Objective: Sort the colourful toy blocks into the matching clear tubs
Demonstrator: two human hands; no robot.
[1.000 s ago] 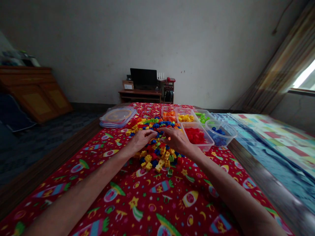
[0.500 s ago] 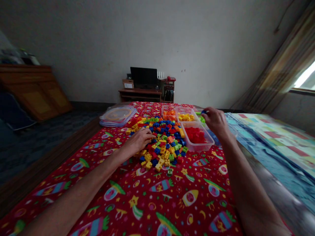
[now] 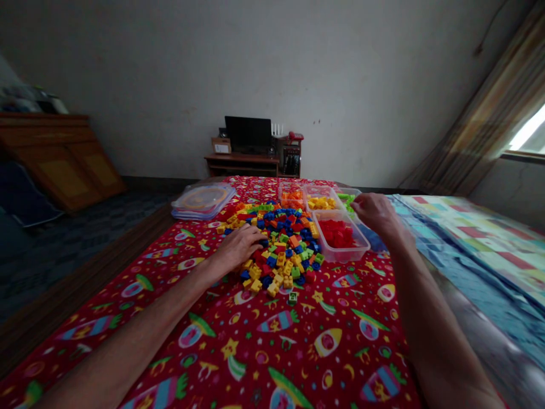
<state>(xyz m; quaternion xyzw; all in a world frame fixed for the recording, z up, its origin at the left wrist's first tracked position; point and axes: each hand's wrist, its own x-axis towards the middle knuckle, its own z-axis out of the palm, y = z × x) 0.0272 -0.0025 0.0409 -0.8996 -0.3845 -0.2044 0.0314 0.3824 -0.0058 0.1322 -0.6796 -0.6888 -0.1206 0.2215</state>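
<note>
Since half a second ago, the right hand [image 3: 375,213] has sunk a little from the far tubs, and the blue brick at its fingertips no longer shows. The left hand [image 3: 238,247] has barely shifted.

Head view: the right hand hovers over the bowl of blue bricks [image 3: 376,244], just beside the red tub [image 3: 343,255]. Its fingers are curled inward, and I cannot tell whether they hold anything. The left hand rests on the near-left edge of the brick pile [image 3: 283,244] on the tabletop [image 3: 255,341], fingers bent loosely onto the bricks; a pinch is not visible.

Judging by the colour-filled tubs, this looks like the drop-off step of sorting. The next move calls for a clean pinch on one brick.
</note>
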